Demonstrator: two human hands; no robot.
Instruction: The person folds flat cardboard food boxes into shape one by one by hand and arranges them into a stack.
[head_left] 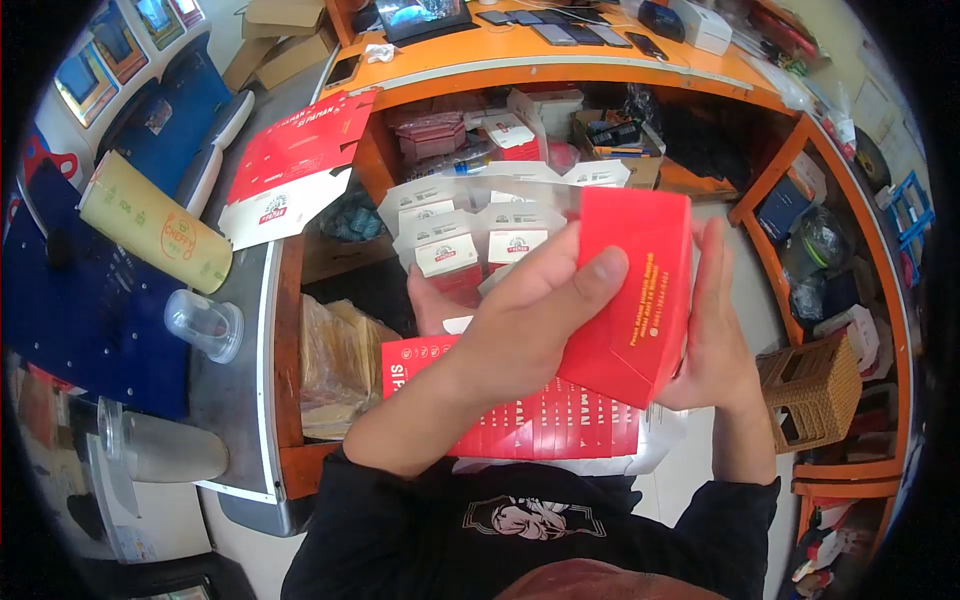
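An orange counter (500, 55) carries a tablet (425, 15) toward its left end, a crumpled tissue (380, 52) nearer the front edge, dark phones (566, 34) about the middle and a white printer (705, 27) farther right. On the grey counter (250, 390), a flat red-and-white carton (300, 155) lies across the white-trimmed edge; a yellow cup (155, 222), clear cup (205, 325) and frosted cup (170, 450) line up toward the near corner.

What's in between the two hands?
In the head view, a red box is between the left hand and the right hand.
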